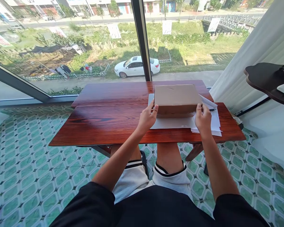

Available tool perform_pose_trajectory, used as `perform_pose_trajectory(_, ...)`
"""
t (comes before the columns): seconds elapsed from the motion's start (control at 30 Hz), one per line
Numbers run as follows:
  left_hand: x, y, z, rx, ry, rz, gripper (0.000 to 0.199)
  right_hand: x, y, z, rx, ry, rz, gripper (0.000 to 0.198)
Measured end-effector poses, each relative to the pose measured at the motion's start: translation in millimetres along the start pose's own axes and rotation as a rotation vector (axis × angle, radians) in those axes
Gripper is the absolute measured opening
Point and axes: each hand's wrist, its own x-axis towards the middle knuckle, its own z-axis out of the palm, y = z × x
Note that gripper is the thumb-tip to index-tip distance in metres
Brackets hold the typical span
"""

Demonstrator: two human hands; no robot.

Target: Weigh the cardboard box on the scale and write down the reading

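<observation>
Shorts (133, 180), pale with dark-banded cuffs, show below the near edge of the table (104, 121), and both forearms reach in across that edge. The left hand (148, 117) grasps the near left corner of a cardboard box (174, 94), thumb toward the front face, and the right hand (203, 119) pinches its near right corner the same way; some fingers are hidden behind the sides. The box is right of the table's middle, its long side roughly in line with the near edge. Whether it rests or is slightly raised, I cannot tell.

It looks stiff and fairly light, though its contents are out of sight and could add weight. The smooth card may slide a little under dry fingers, and the thin walls could dent if squeezed hard, so a hold low on both short sides, palms flat, seems surest.

Under and in front of it lies a flat pale grey panel (172, 123). Toward the table's right edge, loose papers (215, 123) spread beside the right hand, with a dark pen (212, 109) on them. Past the far edge stands a window post (142, 37), and outside, a white car (135, 66).
</observation>
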Motion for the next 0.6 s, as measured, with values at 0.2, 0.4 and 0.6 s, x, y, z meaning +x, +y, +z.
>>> perform_pose_trajectory(0.2, -1, -1, 4, -0.027, 0.058, 0.0, 0.066, 0, -4, -3, -0.023, 0.01, 0.015, 0.06)
perform_pose_trajectory(0.4, 2, -4, 7, -0.063, 0.102, -0.007, 0.064, 1, -8, -5, -0.011, 0.007, 0.006, 0.055)
perform_pose_trajectory(0.6, 2, -2, 5, -0.09, 0.127, -0.001, 0.06, 1, -15, -8, 0.018, -0.007, 0.011, 0.052)
